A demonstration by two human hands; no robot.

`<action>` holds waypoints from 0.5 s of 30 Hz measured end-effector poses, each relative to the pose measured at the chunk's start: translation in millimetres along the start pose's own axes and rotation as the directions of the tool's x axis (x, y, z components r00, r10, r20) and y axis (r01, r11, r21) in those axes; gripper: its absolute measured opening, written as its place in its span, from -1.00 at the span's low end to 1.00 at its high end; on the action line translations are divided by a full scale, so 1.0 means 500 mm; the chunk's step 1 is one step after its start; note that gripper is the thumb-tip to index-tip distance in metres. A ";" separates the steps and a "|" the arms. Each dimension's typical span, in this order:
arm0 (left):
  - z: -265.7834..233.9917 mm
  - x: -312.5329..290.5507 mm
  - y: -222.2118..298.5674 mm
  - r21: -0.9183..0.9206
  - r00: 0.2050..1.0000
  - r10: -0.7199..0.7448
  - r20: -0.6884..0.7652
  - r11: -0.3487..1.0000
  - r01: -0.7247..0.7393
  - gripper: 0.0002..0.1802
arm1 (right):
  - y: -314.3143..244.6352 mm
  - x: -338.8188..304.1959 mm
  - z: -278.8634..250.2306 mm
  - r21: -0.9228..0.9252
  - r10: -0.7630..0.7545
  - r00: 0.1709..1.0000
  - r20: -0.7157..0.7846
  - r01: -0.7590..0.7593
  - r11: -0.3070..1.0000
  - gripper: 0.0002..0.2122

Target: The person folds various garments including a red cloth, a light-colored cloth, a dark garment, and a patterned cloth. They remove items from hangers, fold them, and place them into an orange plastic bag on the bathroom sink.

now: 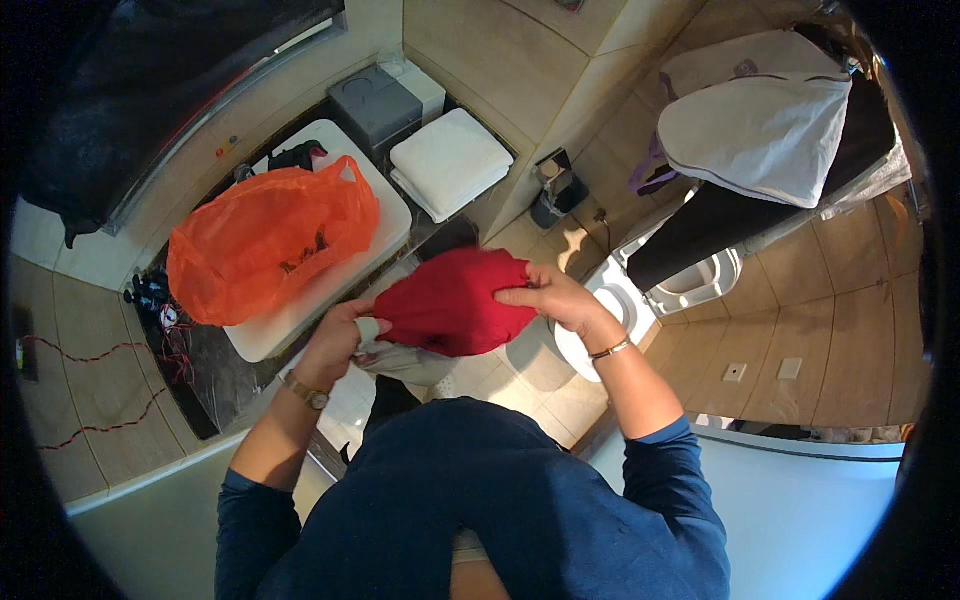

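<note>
A red cloth (455, 300) is stretched between my two hands in front of my body, above the floor. My left hand (338, 335) is closed on its left edge, and a small white piece shows at those fingers. Just below that hand hangs a pale cloth (415, 366), partly covered by the red one; what it is attached to is hidden. The right edge of the red cloth is pinched in my right hand (562, 300), thumb on top. Whether the red cloth is a garment cannot be made out.
An orange plastic bag (270, 240) lies on a white slab (258, 340) on the left counter. Behind are a folded white towel (450, 165) and a grey box (375, 105). To the right stand a toilet (612, 305), a bin (556, 200) and a white zipped bag (755, 135).
</note>
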State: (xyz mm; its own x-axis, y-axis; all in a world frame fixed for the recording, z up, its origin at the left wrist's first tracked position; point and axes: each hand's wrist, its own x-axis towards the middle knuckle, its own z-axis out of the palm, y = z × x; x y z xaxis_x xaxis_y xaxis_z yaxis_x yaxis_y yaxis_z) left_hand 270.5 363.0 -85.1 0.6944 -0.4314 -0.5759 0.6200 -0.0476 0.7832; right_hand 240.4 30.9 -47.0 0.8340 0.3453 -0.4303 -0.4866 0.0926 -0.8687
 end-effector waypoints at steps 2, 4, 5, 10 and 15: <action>-0.004 -0.031 0.028 0.078 0.995 -0.055 -0.089 0.995 0.062 -0.81 | 0.005 -0.013 -0.028 -0.294 0.033 0.991 -0.132 -0.071 0.953 -0.59; -0.004 -0.042 0.035 0.041 0.996 -0.033 -0.088 0.998 0.036 -0.82 | 0.012 -0.020 -0.051 -0.337 0.074 0.986 -0.150 -0.121 0.934 -0.56; -0.003 -0.044 0.036 0.024 0.996 -0.021 -0.088 0.999 0.024 -0.83 | 0.015 -0.022 -0.057 -0.358 0.093 0.983 -0.160 -0.146 0.922 -0.54; 0.006 -0.042 0.036 -0.008 0.972 0.048 -0.228 0.999 -0.052 -0.74 | 0.010 -0.018 -0.043 -0.315 -0.109 0.974 -0.200 0.041 0.948 -0.51; 0.019 -0.085 0.060 0.089 0.934 0.210 -0.290 0.977 -0.192 -0.49 | -0.009 -0.033 0.002 -0.845 -0.390 0.910 -0.143 0.092 0.526 -0.58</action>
State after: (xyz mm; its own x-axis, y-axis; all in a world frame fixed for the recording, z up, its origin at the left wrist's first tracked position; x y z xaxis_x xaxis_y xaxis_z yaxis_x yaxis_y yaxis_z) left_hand 256.1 371.6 -34.9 0.8844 -0.1514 -0.4416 0.4403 -0.0437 0.8968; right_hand 228.6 25.9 -35.7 0.9856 0.1442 -0.0883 0.0407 -0.7090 -0.7040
